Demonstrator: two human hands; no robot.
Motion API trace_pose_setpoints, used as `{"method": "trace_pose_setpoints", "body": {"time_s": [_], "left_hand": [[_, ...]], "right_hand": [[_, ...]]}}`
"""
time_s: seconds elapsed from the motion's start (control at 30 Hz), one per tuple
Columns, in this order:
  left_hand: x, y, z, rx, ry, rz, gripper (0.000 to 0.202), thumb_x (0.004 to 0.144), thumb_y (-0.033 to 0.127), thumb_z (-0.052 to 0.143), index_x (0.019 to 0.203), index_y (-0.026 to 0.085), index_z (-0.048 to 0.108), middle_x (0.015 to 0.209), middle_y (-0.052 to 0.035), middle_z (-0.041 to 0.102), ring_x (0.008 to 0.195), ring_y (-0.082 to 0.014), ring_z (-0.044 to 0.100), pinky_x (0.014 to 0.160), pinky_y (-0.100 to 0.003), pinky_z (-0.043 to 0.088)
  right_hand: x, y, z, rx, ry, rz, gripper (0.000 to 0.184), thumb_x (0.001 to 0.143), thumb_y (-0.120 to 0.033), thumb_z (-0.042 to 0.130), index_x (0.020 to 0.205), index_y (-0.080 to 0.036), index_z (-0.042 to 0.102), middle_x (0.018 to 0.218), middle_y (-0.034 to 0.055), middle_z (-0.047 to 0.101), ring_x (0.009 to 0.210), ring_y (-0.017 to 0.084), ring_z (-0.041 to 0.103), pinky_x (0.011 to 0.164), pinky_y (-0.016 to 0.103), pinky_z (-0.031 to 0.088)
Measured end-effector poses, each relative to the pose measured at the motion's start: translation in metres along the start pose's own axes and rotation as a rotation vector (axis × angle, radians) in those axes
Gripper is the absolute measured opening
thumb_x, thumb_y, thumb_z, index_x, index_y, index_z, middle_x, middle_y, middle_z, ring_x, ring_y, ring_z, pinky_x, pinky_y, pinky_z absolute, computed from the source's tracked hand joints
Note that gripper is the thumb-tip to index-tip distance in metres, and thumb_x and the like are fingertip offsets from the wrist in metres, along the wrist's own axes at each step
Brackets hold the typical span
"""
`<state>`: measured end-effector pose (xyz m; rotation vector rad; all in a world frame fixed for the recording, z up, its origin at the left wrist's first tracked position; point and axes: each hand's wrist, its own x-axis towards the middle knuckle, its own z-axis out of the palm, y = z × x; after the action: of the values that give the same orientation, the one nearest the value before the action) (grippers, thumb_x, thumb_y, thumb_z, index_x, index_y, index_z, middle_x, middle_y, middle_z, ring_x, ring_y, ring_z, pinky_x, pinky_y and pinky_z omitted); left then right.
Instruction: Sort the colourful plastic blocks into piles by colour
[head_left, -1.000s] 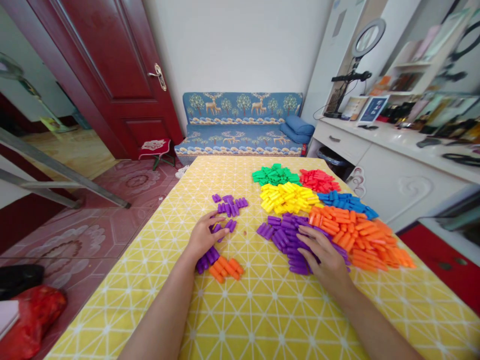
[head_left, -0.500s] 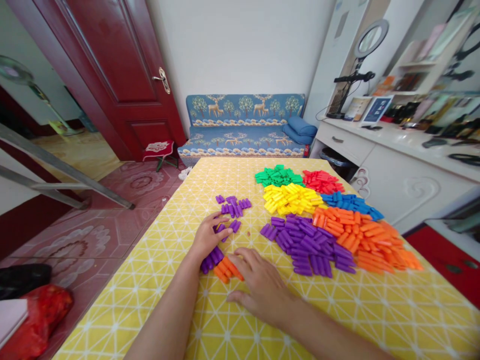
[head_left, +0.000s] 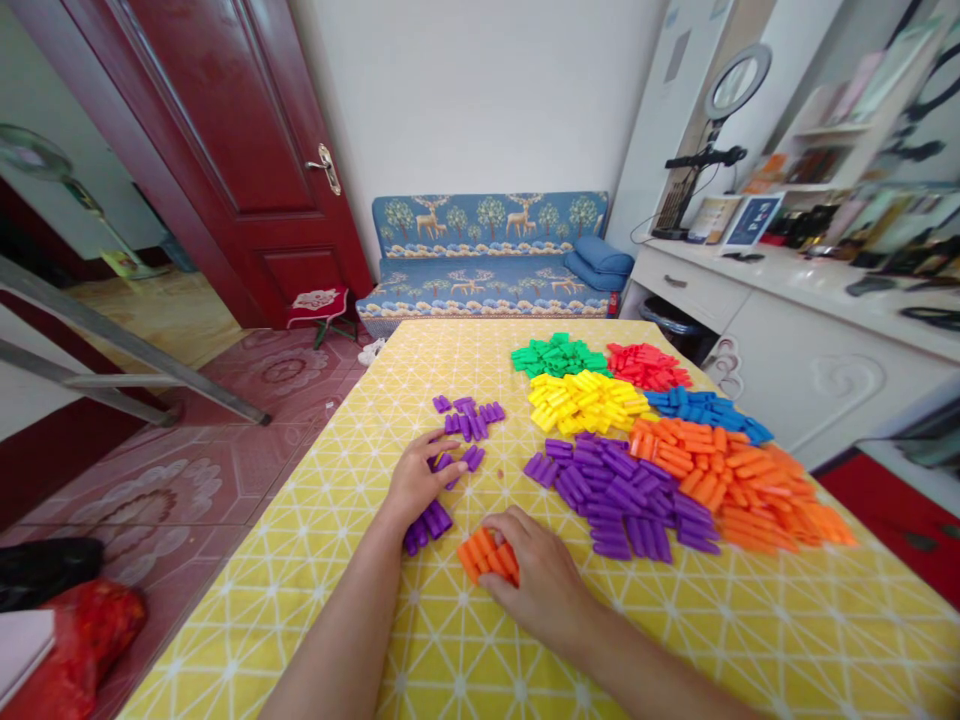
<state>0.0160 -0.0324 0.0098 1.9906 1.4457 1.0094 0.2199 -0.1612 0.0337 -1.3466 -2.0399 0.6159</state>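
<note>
My right hand (head_left: pixel 544 570) curls round a small row of orange plastic tube pieces (head_left: pixel 480 555) on the table, thumb on the near side and fingers on the far side. My left hand (head_left: pixel 418 478) rests with thumb and fingers apart over a few purple tube pieces (head_left: pixel 473 458), some partly hidden under it. More purple pieces (head_left: pixel 428 528) lie by my left wrist, and a loose purple cluster (head_left: pixel 469 418) sits just beyond the fingers. To the right spreads a large purple pile (head_left: pixel 619 490), touching an orange pile (head_left: pixel 739 480).
Farther back on the yellow patterned tablecloth (head_left: pixel 360 440) are yellow (head_left: pixel 589 402), green (head_left: pixel 559 355), red (head_left: pixel 649 366) and blue (head_left: pixel 709 410) piles. A blue sofa (head_left: pixel 487 265) stands behind the table, a white dresser (head_left: pixel 840 350) to the right.
My right hand has closed round the orange pieces and drawn them right, away from the purple ones near my left wrist. My left hand has hardly moved.
</note>
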Motion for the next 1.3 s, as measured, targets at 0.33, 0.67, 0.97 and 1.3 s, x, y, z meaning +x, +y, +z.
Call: {"method": "trace_pose_setpoints", "body": {"time_s": [0.33, 0.67, 0.97, 1.3], "left_hand": [[-0.001, 0.009, -0.004, -0.008, 0.000, -0.001, 0.037, 0.086, 0.048, 0.057, 0.106, 0.023, 0.075, 0.130, -0.0099, 0.061, 0.124, -0.0266, 0.054, 0.110, -0.045, 0.039], [-0.001, 0.006, -0.002, -0.012, 0.005, -0.011, 0.036, 0.083, 0.048, 0.061, 0.106, 0.024, 0.074, 0.131, -0.0078, 0.060, 0.125, -0.0269, 0.054, 0.112, -0.045, 0.038], [-0.001, 0.003, -0.002, -0.012, -0.018, 0.000, 0.038, 0.084, 0.050, 0.058, 0.107, 0.024, 0.074, 0.132, -0.0083, 0.060, 0.126, -0.0261, 0.053, 0.112, -0.044, 0.037], [0.000, 0.006, -0.004, -0.015, -0.024, -0.021, 0.041, 0.084, 0.053, 0.057, 0.106, 0.023, 0.075, 0.133, -0.0095, 0.059, 0.124, -0.0268, 0.054, 0.112, -0.046, 0.037]], "right_hand": [[0.012, 0.025, -0.003, 0.237, 0.355, -0.015, 0.030, 0.080, -0.014, 0.057, 0.108, -0.021, 0.062, 0.114, 0.0080, 0.062, 0.111, 0.021, 0.058, 0.098, 0.037, 0.047], [0.011, 0.012, 0.008, -0.089, 0.055, -0.142, 0.043, 0.078, -0.007, 0.061, 0.119, -0.017, 0.060, 0.122, 0.0112, 0.060, 0.120, 0.027, 0.049, 0.107, 0.049, 0.039], [0.006, -0.003, -0.014, -0.091, 0.281, -0.377, 0.033, 0.081, -0.014, 0.062, 0.112, -0.023, 0.058, 0.115, 0.0062, 0.064, 0.116, 0.023, 0.053, 0.110, 0.050, 0.032], [0.001, 0.117, -0.142, -0.557, 1.064, 0.131, 0.031, 0.083, -0.038, 0.061, 0.104, -0.015, 0.066, 0.105, 0.0126, 0.066, 0.103, 0.030, 0.057, 0.099, 0.054, 0.035]]}}
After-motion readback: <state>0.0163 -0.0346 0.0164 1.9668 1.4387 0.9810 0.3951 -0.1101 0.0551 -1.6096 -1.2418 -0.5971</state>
